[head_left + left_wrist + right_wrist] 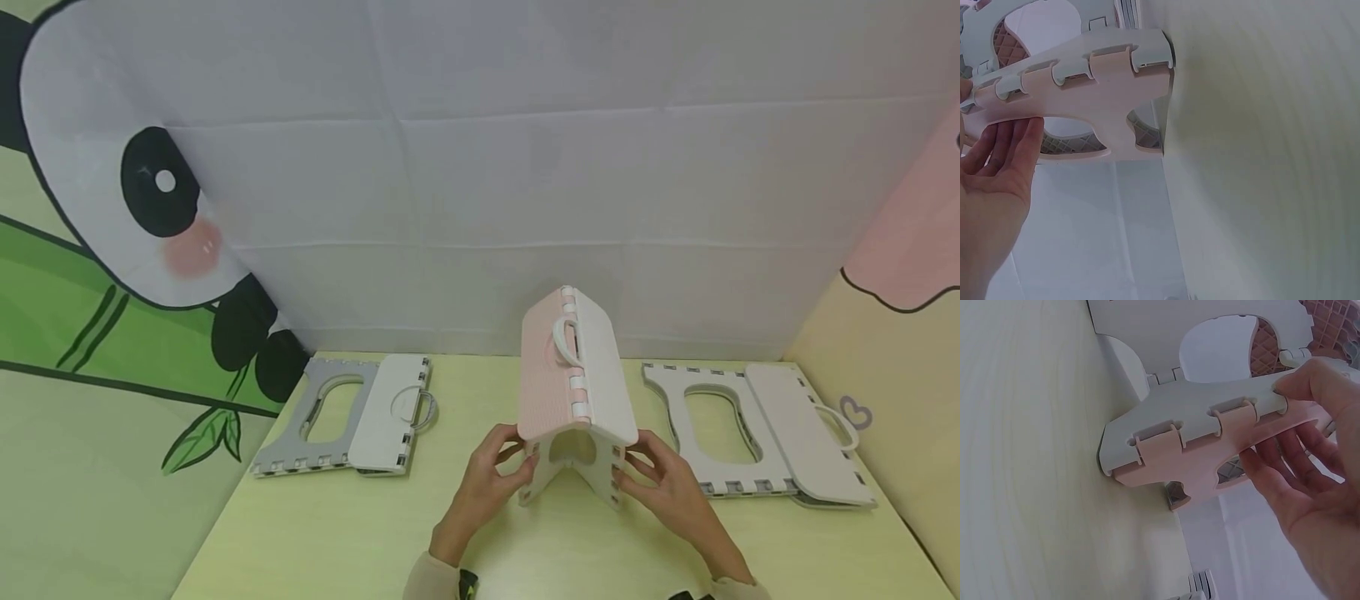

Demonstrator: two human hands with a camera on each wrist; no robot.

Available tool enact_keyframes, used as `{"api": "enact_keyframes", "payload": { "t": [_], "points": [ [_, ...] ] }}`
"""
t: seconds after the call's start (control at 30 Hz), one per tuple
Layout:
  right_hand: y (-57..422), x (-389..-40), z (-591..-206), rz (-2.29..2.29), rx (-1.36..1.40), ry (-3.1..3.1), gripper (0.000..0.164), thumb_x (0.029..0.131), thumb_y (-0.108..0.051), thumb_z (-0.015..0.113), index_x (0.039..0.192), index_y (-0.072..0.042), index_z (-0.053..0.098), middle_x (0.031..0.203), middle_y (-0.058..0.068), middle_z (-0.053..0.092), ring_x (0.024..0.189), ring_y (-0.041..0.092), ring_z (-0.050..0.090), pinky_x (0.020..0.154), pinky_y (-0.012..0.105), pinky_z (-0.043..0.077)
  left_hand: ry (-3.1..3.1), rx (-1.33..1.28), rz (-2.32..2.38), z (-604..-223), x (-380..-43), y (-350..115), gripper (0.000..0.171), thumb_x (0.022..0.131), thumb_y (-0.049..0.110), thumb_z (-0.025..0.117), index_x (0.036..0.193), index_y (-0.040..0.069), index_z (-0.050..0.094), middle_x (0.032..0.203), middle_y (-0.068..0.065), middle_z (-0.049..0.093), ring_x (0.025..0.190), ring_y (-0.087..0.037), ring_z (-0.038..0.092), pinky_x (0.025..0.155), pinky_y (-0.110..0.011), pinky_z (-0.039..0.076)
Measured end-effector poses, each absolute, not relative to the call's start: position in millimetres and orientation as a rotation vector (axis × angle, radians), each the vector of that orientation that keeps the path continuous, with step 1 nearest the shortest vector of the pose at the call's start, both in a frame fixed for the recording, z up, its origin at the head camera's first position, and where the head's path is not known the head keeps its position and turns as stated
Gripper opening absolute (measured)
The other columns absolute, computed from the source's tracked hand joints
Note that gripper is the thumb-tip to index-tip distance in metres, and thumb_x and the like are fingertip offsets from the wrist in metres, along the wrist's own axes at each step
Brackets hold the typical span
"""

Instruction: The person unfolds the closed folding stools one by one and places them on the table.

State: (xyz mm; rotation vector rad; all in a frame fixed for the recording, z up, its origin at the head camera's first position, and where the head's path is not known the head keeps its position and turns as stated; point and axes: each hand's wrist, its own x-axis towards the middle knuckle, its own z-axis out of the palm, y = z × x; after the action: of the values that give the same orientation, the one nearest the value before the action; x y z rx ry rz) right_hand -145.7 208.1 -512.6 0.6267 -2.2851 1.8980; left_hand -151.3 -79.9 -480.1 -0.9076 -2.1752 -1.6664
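Observation:
A pink and white folding stool [551, 392] stands partly unfolded on the table, its two seat halves meeting in a ridge with a white loop handle [567, 340]. My left hand [483, 483] grips the left edge of its near leg panel, thumb in front. In the left wrist view, the fingers [1013, 147] reach to the cutout of the pink side. My right hand [671, 492] holds the opposite edge. The right wrist view shows that thumb [1304, 381] on the white hinged edge and the fingers against the pink side below.
On the left, a grey and white folding stool [384, 412] lies folded flat. Another flat folding stool [787, 433], all white, lies on the right. The pale table [315, 542] meets a printed cloth backdrop [480, 192] at its back edge.

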Motion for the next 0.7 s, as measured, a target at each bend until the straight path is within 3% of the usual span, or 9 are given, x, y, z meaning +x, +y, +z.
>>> {"api": "enact_keyframes", "payload": {
  "t": [0.37, 0.7],
  "points": [
    [209.7, -146.0, -511.5, 1.875, 0.629, -2.277, 0.053, 0.089, 0.006, 0.077, 0.136, -0.002, 0.055, 0.132, 0.011, 0.058, 0.123, 0.005, 0.058, 0.1, 0.026, 0.051, -2.175, -0.926, -1.658, -479.9, -152.1, -82.8, 0.038, 0.092, -0.013, 0.067, 0.127, -0.001, 0.058, 0.119, -0.016, 0.061, 0.112, -0.033, 0.063, 0.097, -0.045, 0.056],
    [211.9, -146.6, -510.5, 1.862, 0.668, -2.275, 0.051, 0.089, 0.005, 0.077, 0.135, 0.0, 0.055, 0.131, 0.004, 0.059, 0.122, 0.002, 0.058, 0.099, 0.025, 0.051, -2.179, -0.936, -1.652, -479.1, -152.9, -86.0, 0.036, 0.092, -0.013, 0.068, 0.126, -0.003, 0.058, 0.118, -0.017, 0.061, 0.113, -0.029, 0.063, 0.097, -0.048, 0.056]
  ]
}}
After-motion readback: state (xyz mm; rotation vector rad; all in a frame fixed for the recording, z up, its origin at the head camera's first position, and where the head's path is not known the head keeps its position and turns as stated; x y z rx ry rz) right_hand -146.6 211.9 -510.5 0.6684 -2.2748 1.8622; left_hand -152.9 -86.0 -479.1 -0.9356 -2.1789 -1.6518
